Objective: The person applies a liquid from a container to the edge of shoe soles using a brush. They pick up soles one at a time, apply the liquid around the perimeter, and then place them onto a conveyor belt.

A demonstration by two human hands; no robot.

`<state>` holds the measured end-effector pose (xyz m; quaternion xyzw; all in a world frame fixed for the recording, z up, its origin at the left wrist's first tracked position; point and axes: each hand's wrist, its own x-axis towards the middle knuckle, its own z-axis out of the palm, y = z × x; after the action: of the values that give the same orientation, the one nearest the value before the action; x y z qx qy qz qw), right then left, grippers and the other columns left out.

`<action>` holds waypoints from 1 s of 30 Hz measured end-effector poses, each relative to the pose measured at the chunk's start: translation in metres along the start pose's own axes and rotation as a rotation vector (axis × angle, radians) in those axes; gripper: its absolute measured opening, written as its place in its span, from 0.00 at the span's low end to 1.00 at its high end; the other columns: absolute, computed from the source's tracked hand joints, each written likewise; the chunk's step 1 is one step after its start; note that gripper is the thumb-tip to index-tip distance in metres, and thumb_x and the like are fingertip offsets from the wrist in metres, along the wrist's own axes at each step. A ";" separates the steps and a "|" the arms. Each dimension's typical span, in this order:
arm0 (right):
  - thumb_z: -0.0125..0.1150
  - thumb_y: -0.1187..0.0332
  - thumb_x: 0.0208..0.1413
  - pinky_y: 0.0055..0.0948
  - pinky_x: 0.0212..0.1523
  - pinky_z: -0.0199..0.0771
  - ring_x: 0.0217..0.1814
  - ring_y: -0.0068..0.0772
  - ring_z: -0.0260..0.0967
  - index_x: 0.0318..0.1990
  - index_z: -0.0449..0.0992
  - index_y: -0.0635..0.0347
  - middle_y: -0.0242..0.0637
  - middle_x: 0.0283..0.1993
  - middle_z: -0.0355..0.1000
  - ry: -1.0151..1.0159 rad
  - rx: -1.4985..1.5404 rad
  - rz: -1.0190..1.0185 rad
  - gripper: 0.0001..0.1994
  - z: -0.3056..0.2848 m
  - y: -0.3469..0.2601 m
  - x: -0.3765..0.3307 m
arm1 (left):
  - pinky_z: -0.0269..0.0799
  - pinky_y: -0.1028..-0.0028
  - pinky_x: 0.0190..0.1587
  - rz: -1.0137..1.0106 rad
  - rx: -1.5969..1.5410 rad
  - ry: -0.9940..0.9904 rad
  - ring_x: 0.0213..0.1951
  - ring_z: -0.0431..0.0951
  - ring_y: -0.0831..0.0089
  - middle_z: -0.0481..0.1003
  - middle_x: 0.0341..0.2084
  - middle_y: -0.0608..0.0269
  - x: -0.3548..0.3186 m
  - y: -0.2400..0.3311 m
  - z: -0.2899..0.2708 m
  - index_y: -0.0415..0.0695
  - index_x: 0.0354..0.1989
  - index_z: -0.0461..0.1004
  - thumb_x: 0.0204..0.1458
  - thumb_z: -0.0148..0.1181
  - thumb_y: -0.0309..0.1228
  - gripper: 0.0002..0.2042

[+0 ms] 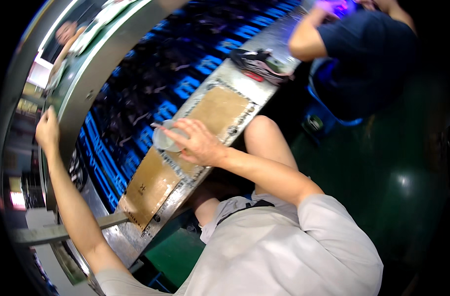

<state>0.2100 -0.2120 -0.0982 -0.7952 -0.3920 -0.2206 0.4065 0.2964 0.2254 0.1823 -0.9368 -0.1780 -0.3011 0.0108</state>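
Observation:
My right hand (200,143) grips a small translucent whitish cup (164,140) above the cardboard-covered ledge, with its fingers over the rim. A thin pale stick end shows at the cup's far left edge, and I cannot tell what it belongs to. My left hand (48,132) is raised at the far left, its fingers closed beside the edge of the curved metal frame (82,93). What it holds, if anything, is hidden. Under the cup lie brown cardboard sheets (220,111), taped down to the metal ledge (279,42).
A dark shoe (259,65) with a pink sole rests farther along the ledge. Beyond the ledge runs a blue-lit conveyor (151,84) with dark parts. A co-worker in a navy shirt (368,54) sits at the right; another person (66,32) shows at upper left. A metal bar (62,232) crosses at lower left.

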 end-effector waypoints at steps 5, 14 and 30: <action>0.62 0.77 0.47 0.49 0.69 0.61 0.69 0.54 0.61 0.71 0.61 0.59 0.49 0.62 0.63 0.152 0.090 0.020 0.39 -0.036 0.005 -0.046 | 0.71 0.49 0.55 -0.045 0.147 0.149 0.50 0.77 0.38 0.80 0.46 0.43 -0.030 0.024 0.012 0.48 0.50 0.82 0.66 0.38 0.58 0.30; 0.57 0.71 0.48 0.43 0.41 0.76 0.35 0.51 0.76 0.27 0.76 0.53 0.42 0.28 0.75 0.022 0.394 0.098 0.02 -0.030 -0.013 -0.121 | 0.63 0.54 0.66 0.303 0.330 0.132 0.61 0.71 0.43 0.70 0.60 0.35 -0.085 0.025 -0.002 0.30 0.64 0.68 0.69 0.45 0.48 0.30; 0.69 0.73 0.47 0.46 0.50 0.81 0.54 0.45 0.81 0.46 0.86 0.60 0.46 0.51 0.82 -1.278 0.022 0.118 0.16 -0.010 -0.029 -0.162 | 0.80 0.65 0.48 0.436 0.054 -1.668 0.48 0.83 0.59 0.82 0.48 0.50 -0.410 0.250 0.017 0.41 0.61 0.75 0.64 0.54 0.40 0.22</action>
<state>0.0902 -0.2815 -0.1875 -0.7860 -0.5147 0.3237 0.1123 0.0813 -0.1403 -0.0432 -0.8644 0.0490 0.4984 -0.0437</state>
